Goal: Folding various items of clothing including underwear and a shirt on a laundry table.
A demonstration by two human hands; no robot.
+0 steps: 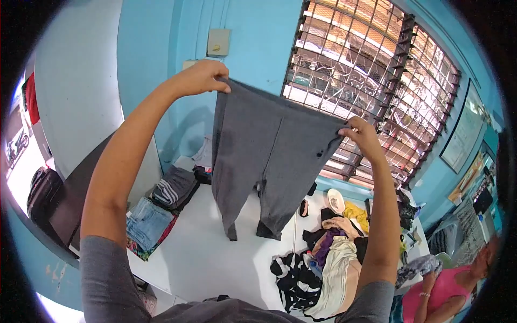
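Observation:
Stretched between my raised hands hangs a pair of grey pants, waistband up and legs dangling over a white table. My left hand pinches one end of the waistband. At the other end, lower in the picture, my right hand grips the waistband corner. Dark cuffs finish the legs, and a small dark spot shows on the side near my right hand. A heap of loose clothes, with black-and-white, cream and purple pieces, lies on the table to the right.
Folded clothes stand at the left, with light blue denim beside grey striped fabric. A white oval dish sits near the barred window. At the lower right, a person in a pink top holds a grey patterned cloth.

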